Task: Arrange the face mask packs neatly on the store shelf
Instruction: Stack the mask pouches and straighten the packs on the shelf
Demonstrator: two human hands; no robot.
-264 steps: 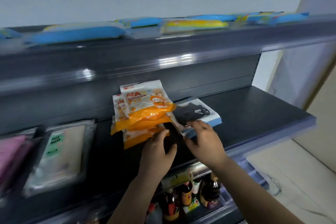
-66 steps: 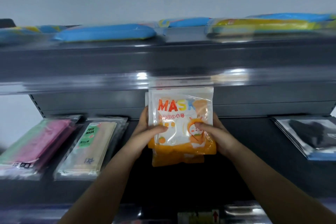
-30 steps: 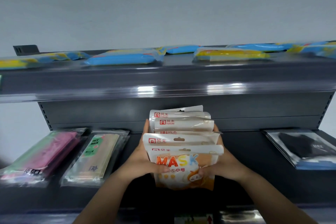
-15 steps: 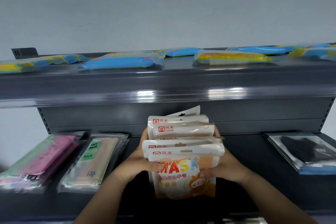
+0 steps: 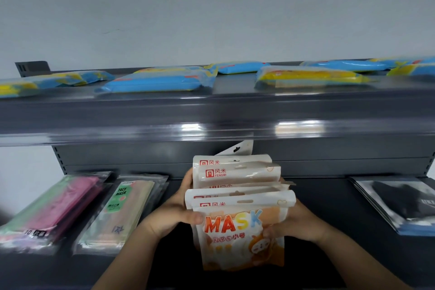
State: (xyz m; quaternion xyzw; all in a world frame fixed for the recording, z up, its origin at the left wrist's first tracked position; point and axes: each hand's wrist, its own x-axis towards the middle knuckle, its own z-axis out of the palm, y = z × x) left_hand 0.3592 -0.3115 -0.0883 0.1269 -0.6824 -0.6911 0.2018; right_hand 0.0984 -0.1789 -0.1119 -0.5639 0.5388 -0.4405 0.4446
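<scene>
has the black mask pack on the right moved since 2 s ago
No. The black mask pack lies flat at the right end of the lower shelf as before; only the camera has shifted.

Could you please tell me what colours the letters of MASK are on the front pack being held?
Red, orange, yellow and blue, on the front pack; head view.

1. The lower shelf (image 5: 329, 207) in front of me is a dark grey deck with a grey back panel.
2. Toward its left end lies a stack of pink and green mask packs (image 5: 54, 209), flat on the deck.
3. Just beside that stack, to its right, lies a stack of clear packs labelled FACE MASK (image 5: 120, 214).
4. At the right end lies a stack of black mask packs (image 5: 400, 205), flat, well apart from the others.
5. The upper shelf (image 5: 211, 110) above carries blue and yellow packets (image 5: 155, 82) lying flat along its length; details are blurred.
</scene>
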